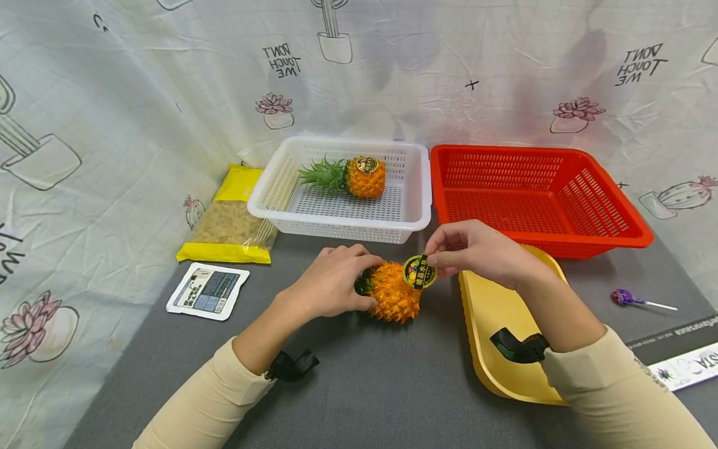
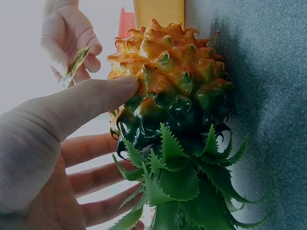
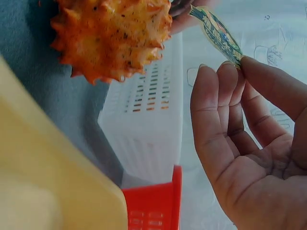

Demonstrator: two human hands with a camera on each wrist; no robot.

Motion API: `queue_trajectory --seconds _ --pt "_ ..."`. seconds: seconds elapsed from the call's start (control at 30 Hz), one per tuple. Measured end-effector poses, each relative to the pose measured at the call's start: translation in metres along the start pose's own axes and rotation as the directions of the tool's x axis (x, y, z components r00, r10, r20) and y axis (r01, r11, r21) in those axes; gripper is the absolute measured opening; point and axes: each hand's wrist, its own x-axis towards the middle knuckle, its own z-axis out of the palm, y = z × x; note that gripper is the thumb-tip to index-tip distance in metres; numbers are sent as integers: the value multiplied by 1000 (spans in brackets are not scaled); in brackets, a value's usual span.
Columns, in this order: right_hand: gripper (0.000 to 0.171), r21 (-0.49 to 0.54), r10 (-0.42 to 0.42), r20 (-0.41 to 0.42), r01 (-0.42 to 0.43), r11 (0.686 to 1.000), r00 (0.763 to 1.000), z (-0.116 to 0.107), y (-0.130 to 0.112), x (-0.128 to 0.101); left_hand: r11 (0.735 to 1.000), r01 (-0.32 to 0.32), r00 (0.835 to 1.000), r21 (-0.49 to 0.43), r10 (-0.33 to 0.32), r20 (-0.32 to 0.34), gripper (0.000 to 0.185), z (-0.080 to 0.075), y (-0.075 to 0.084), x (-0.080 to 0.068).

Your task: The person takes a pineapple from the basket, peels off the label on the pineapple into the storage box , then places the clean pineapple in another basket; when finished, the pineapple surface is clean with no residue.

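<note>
One pineapple mid-frame is gripped by the left hand, a sticker pinched in the right hand; I judge labelling in hand, calling for careful alignment next.

In the head view, the left hand hid most of the crown of the near pineapple. The right arm covered part of the yellow tray. The right edge cut off the strip.
</note>
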Motion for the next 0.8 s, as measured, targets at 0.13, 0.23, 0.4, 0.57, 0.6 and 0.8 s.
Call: queue_trajectory --seconds 0.13,0.23,0.4,0.57,0.6,0.8 --pt "19 9 12 8 -12 1000 1000 -6 3 -5 1000 -1 1000 -2 1 6 68 0 0 0" --pt "19 7 20 8 -20 1000 1000 -10 5 -9 1000 -3 1000 -2 3 12 68 -1 0 0" --pt "19 -2 23 9 -23 1000 1000 -16 7 -15 1000 -6 1000 4 6 18 67 -2 0 1" --pt "18 -5 29 5 -29 1000 1000 -23 11 -22 1000 -5 1000 1 5 21 68 -3 0 0" --pt "18 -7 34 5 -34 999 999 -24 12 -23 1000 -6 1000 0 6 21 68 -3 0 0" --pt "21 -3 50 26 -50 999 998 -35 21 -30 1000 -8 1000 -1 8 19 67 -3 0 0"
